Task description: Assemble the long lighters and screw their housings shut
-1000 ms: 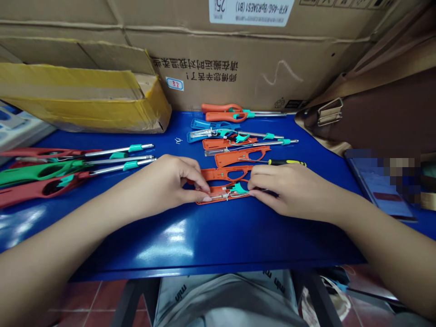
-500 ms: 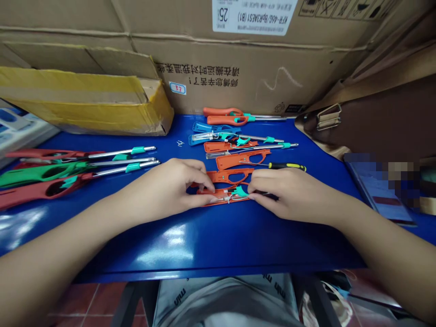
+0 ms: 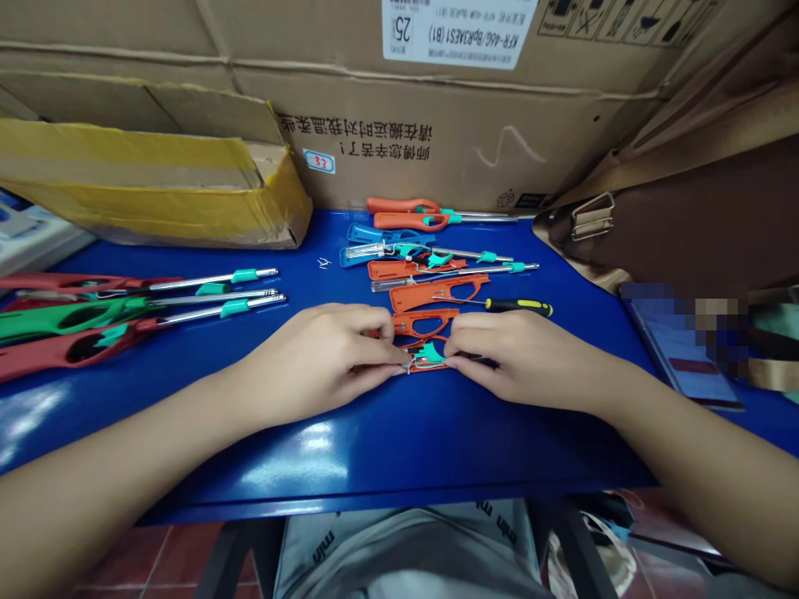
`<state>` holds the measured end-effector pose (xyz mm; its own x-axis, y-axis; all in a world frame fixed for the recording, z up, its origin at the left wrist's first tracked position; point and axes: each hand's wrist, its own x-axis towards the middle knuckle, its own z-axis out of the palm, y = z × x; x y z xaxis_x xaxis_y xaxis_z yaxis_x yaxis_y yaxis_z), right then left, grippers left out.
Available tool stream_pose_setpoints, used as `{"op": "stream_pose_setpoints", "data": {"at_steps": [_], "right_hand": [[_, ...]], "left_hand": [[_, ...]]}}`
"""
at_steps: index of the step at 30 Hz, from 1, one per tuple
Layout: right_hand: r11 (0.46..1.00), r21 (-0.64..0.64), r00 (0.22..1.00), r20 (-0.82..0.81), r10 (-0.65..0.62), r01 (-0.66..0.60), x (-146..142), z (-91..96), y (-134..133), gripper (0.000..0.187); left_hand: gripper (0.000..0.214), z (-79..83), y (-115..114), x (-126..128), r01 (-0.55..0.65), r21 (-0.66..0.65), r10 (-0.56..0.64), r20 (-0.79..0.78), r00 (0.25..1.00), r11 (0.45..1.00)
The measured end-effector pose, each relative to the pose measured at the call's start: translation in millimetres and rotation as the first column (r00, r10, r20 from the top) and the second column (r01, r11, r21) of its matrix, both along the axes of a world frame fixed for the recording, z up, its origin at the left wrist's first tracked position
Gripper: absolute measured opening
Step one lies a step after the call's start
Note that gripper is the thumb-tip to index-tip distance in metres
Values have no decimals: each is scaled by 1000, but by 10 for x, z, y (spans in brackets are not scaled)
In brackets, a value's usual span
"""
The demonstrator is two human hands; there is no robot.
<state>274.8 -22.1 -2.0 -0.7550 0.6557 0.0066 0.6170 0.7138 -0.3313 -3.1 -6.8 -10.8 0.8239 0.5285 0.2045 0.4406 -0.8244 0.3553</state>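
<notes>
Between my two hands lies an opened orange gas lighter (image 3: 427, 363), its half shell showing a teal trigger (image 3: 429, 353) and thin white wire. My left hand (image 3: 337, 353) pinches at the lighter's left part, thumb and fingertips together over the inner parts and hiding that end. From the other side, my right hand (image 3: 512, 349) is closed on the lighter's right end near the trigger; a dark piece shows under its fingers. Just behind is a loose orange half shell (image 3: 430, 320). A black and yellow screwdriver (image 3: 519, 307) lies beyond my right hand.
Opened blue (image 3: 359, 255) and orange lighter parts (image 3: 405, 294) lie in rows behind. Red and green lighters (image 3: 75, 318) are at left, near a yellow-taped carton (image 3: 218, 208). A large cardboard box (image 3: 362, 100) backs the blue table (image 3: 300, 466). A brown bag (image 3: 674, 216) stands right.
The left hand's fingertips have shifted right along the lighter, closer to the trigger, and now cover more of its left end. My right hand still grips the right end.
</notes>
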Motion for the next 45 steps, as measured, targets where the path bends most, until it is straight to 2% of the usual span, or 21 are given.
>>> {"op": "stream_pose_setpoints", "data": {"at_steps": [9, 15, 22, 28, 31, 36, 45], "right_hand": [[1000, 20, 1000, 11, 4, -4, 10, 0, 2, 20], [1000, 8, 1000, -2, -2, 2, 0, -8, 1, 20], [999, -31, 989, -143, -27, 22, 93, 66, 76, 14], [994, -107, 995, -91, -30, 20, 177, 150, 132, 9], [990, -142, 998, -61, -33, 24, 151, 149, 126, 8], [991, -126, 999, -34, -43, 38, 124, 147, 103, 10], [990, -136, 998, -52, -35, 28, 138, 169, 101, 11]], "left_hand": [[26, 32, 1, 26, 100, 152, -90, -68, 994, 983], [24, 23, -8, 25, 95, 129, -85, -84, 993, 987], [24, 84, 13, -9, 34, 52, -36, 47, 998, 998], [24, 134, 125, -89, -31, 225, 43, -53, 998, 974], [24, 127, 208, -126, -27, 268, 56, -98, 994, 963], [18, 113, 290, -169, -37, 226, 70, -140, 988, 973], [19, 97, 275, -167, -50, 145, 69, -131, 989, 988]]}}
